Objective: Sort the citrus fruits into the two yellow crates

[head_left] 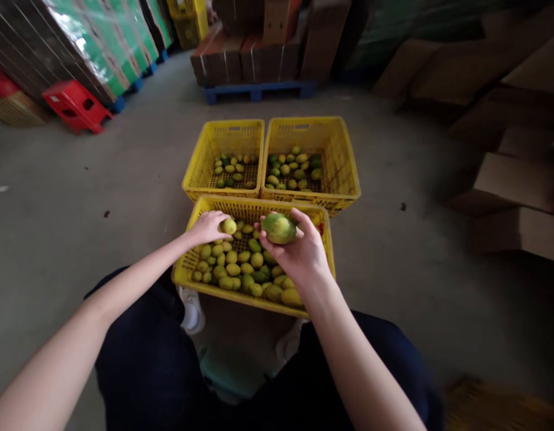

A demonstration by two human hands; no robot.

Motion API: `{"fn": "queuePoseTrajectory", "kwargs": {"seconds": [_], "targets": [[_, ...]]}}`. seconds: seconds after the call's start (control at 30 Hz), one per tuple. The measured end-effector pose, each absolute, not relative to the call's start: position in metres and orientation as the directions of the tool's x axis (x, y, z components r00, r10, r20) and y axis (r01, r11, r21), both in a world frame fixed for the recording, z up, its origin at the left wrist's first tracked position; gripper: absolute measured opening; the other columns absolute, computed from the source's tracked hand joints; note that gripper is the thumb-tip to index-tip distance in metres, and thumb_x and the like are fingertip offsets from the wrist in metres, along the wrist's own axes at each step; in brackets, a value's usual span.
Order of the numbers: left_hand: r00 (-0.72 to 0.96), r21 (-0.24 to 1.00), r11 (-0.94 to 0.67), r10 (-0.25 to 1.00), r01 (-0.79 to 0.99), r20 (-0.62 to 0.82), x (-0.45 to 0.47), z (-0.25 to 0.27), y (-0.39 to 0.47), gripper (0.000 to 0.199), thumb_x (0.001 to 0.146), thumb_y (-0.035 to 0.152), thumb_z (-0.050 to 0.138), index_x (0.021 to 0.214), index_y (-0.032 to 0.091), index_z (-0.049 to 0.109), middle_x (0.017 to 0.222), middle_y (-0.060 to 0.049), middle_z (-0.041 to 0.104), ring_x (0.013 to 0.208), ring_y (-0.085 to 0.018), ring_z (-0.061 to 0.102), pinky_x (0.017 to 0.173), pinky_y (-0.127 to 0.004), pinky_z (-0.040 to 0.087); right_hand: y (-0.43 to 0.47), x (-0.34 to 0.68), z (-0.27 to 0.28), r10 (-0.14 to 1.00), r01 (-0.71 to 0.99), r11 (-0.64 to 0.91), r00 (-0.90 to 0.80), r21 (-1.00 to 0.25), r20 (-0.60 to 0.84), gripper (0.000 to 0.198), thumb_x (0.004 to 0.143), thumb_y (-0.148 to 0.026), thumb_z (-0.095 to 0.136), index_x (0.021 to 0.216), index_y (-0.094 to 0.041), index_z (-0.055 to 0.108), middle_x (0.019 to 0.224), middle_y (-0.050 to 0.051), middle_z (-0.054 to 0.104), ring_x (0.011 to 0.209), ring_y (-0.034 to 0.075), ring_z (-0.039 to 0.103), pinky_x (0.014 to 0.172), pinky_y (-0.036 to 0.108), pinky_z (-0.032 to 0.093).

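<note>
My left hand (210, 228) is closed around a small yellow-green lemon (229, 226) above the left part of the near yellow crate (254, 304). Palm up, my right hand (306, 248) grips a larger lemon (279, 228), green with a yellow patch, over the crate's right side. Below both hands, many loose lemons (232, 257) in green and yellow cover much of the crate's slatted bottom. My right hand and wrist hide part of the fruit on that side.
Beyond the near crate stand a left yellow crate (191, 161) and a right yellow crate (344, 161), each with several lemons. A red stool (76, 106), cartons on a blue pallet (259, 91) and brown cardboard boxes (514, 179) surround the floor.
</note>
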State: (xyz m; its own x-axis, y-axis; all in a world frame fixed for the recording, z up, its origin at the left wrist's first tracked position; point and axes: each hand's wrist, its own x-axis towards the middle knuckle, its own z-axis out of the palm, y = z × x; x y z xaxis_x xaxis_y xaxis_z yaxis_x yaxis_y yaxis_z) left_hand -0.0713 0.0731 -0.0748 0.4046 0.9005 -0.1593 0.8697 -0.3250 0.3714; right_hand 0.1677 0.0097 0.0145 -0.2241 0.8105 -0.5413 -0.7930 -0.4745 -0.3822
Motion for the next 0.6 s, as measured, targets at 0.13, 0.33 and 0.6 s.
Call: {"fn": "queuePoseTrajectory", "kwargs": {"seconds": [0.13, 0.33, 0.6], "targets": [[0.324, 0.710, -0.321, 0.936, 0.627, 0.137, -0.052, 0.016, 0.061, 0.062, 0.069, 0.051, 0.074, 0.119, 0.018, 0.059, 0.117, -0.011, 0.066, 0.104, -0.024, 0.062, 0.093, -0.038, 0.047, 0.005, 0.171, 0.021, 0.847, -0.830, -0.418, -0.209, -0.370, -0.489, 0.017, 0.069, -0.027, 0.061, 0.082, -0.017, 0.064, 0.088, 0.010, 0.071, 0.097, 0.028, 0.067, 0.080, 0.041, 0.059], [0.226, 0.955, -0.214, 0.960, 0.204, 0.167, -0.024, 0.052, 0.039, 0.055, 0.073, 0.055, 0.069, 0.109, 0.014, 0.063, 0.107, -0.011, 0.069, 0.099, -0.022, 0.063, 0.086, -0.035, 0.049, 0.000, 0.180, 0.030, 0.937, -0.845, -0.310, -0.192, -0.437, -0.293, 0.029, 0.072, -0.032, 0.061, 0.094, -0.015, 0.066, 0.100, 0.015, 0.074, 0.101, 0.028, 0.068, 0.085, 0.043, 0.059], [0.353, 0.959, 0.161, 0.933, -0.233, -0.071, 0.002, -0.007, 0.019, 0.063, 0.075, 0.068, 0.054, 0.099, 0.011, 0.069, 0.088, -0.011, 0.070, 0.083, -0.023, 0.065, 0.062, -0.029, 0.047, -0.008, 0.184, 0.018, 0.927, -0.781, -0.369, -0.268, -0.504, -0.263, 0.054, 0.074, -0.066, 0.058, 0.071, -0.013, 0.068, 0.041, 0.000, 0.052, 0.037, 0.011, 0.045, 0.036, 0.021, 0.042]]}}
